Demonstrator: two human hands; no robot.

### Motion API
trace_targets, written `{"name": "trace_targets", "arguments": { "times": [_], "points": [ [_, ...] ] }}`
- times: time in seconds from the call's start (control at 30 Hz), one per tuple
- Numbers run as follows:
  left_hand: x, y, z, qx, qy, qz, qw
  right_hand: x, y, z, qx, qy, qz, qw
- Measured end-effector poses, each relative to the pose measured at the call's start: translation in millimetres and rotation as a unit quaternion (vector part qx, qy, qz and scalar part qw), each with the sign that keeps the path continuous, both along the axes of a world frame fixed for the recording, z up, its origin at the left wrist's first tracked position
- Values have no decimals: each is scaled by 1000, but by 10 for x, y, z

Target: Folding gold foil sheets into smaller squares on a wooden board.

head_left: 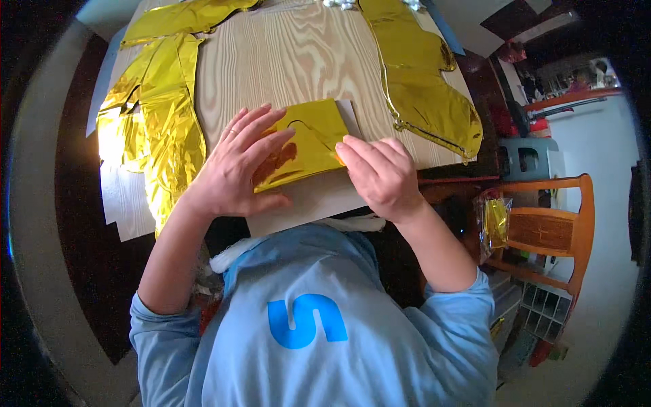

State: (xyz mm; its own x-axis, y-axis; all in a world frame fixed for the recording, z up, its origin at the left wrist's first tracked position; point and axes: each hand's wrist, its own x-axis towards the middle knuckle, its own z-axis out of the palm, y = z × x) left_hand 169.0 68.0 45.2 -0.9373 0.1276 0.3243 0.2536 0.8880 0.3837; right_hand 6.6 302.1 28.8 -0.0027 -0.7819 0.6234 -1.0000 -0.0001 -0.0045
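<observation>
A folded, shiny gold foil balloon (pixel 315 125) lies flat as a rough rectangle on a pale board (pixel 308 203) at the table's near edge. My left hand (pixel 237 163) is spread over its left end, fingers apart, and its reflection shows in the foil. A ring sits on one finger. At the right edge of the foil, my right hand (pixel 383 173) is closed in a pinch, thumb and fingertips on the foil's corner. An orange glint shows at those fingertips; I cannot tell if it is a reflection.
Flat, unfolded gold foil balloons lie on the wood-grain table (pixel 285 54): a crumpled one (pixel 166 108) at left, another (pixel 190 19) at far left, and one (pixel 427 88) along the right edge. A wooden chair (pixel 549 227) with a clear packet (pixel 496 222) stands at right.
</observation>
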Motion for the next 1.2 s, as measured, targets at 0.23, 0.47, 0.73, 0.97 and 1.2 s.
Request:
{"name": "trace_targets", "arguments": {
  "times": [0.23,0.47,0.73,0.97,1.2],
  "points": [
    [52,6,-266,-83,166,21,982,38,7,-28,-8,-26,11,1000],
    [103,14,-281,-118,163,16,979,25,46,-91,-8,-23,19,1000],
    [147,1,-361,-103,96,10,990,-7,92,-78,18,1,32,999],
    [129,28,-307,-106,82,-7,991,-59,83,-76,64,29,59,996],
    [150,48,-300,-107,59,3,993,-48,60,10,102,34,63,992]
  ]
}}
